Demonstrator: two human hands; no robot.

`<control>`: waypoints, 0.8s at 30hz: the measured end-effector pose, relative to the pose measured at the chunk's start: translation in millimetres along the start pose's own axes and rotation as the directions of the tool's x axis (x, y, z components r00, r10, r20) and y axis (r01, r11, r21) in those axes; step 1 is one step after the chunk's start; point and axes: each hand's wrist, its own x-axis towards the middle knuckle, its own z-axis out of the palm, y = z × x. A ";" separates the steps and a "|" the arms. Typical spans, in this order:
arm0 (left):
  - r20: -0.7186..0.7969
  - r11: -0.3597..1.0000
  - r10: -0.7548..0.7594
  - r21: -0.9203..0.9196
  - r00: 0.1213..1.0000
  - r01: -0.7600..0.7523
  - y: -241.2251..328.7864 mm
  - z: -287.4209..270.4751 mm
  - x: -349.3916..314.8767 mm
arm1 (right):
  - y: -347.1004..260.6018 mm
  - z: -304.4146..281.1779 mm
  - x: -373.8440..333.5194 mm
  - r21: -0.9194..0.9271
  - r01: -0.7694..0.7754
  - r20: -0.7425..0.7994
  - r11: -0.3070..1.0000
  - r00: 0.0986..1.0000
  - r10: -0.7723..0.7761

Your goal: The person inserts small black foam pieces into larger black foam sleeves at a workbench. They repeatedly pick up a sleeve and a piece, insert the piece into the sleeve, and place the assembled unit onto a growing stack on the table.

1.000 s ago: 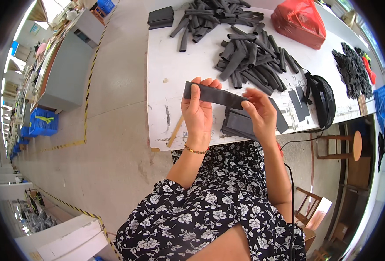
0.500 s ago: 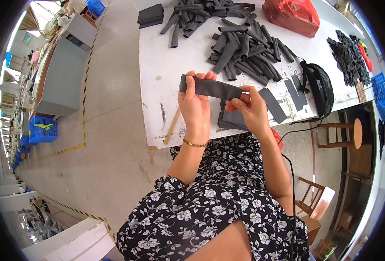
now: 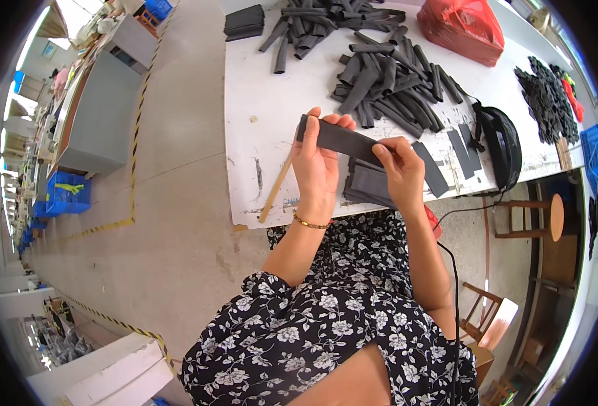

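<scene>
A white worktop [image 3: 262, 95] with dark scuffs fills the upper middle and right of the frame. Two loose heaps of dark grey, tube-like fabric pieces, an upper heap [image 3: 336, 19] and a lower heap [image 3: 387, 84], lie across its top centre. At the far right is a tangled mound of small black pieces [image 3: 548, 105]; a knotted red plastic bag [image 3: 463, 30] sits at the upper right, and a rounded black bag [image 3: 502, 149] rests by the right edge.

In the centre, the left hand [image 3: 317, 162] pinches one end of a flat dark grey fabric strip [image 3: 346, 139] under its thumb, and the right hand [image 3: 404, 169] grips the other end, holding it slantwise above the worktop.

A flat dark stack [image 3: 370, 184] lies just below, partly hidden, and a neat dark stack [image 3: 243, 23] at the upper left. Judging by this, some pieces are already flat and stacked, while many remain loose; the exact share cannot be told. Smallest is a thin wooden stick [image 3: 275, 188], left of centre.
</scene>
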 end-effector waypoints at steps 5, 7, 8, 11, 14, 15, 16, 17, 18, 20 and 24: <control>-0.064 0.997 0.051 0.059 0.997 -0.047 6.9 2.0 0.8 | 7.0 6.7 -6.8 0.024 0.175 -0.050 0.984 0.984 -0.173; -0.090 0.995 0.059 0.082 0.994 -0.052 7.9 3.1 0.0 | 10.6 8.2 -5.9 0.035 0.210 -0.067 0.977 0.976 -0.207; -0.114 0.997 0.042 0.073 0.993 -0.033 6.9 2.5 -0.1 | 11.1 8.4 -6.1 0.043 0.209 -0.068 0.977 0.976 -0.206; -0.158 0.998 -0.009 0.056 0.987 0.018 2.1 -1.6 1.0 | 11.7 8.8 -8.9 0.106 0.177 -0.076 0.979 0.983 -0.169; -0.125 0.999 -0.035 0.029 0.991 0.039 -2.7 -0.3 0.8 | 16.3 8.1 -11.8 0.245 0.093 -0.082 0.965 0.994 -0.075; -0.101 0.999 -0.032 -0.002 0.994 0.032 -2.9 5.4 -2.1 | 21.7 7.7 -12.0 0.290 0.071 -0.082 0.954 0.995 -0.049; -0.076 0.999 -0.028 -0.034 0.997 0.025 -2.9 9.1 -3.4 | 24.8 7.6 -11.9 0.335 0.049 -0.080 0.941 0.996 -0.023; 0.004 1.000 0.001 -0.009 1.000 -0.001 -2.5 8.1 -3.2 | 25.2 8.5 -12.8 0.346 0.033 -0.073 0.938 0.997 -0.008; 0.027 0.997 -0.008 -0.071 1.000 0.009 -1.2 7.1 -3.3 | 25.1 10.0 -13.8 0.356 0.017 -0.066 0.934 0.998 0.007; 0.077 0.981 -0.023 -0.192 0.997 0.037 4.0 6.1 -3.6 | 23.6 12.1 -15.2 0.361 0.004 -0.066 0.933 0.998 0.021; 0.011 0.998 0.053 -0.028 0.999 -0.053 4.7 1.0 -3.0 | 22.0 7.5 -14.2 0.322 -0.036 -0.022 0.946 0.999 0.045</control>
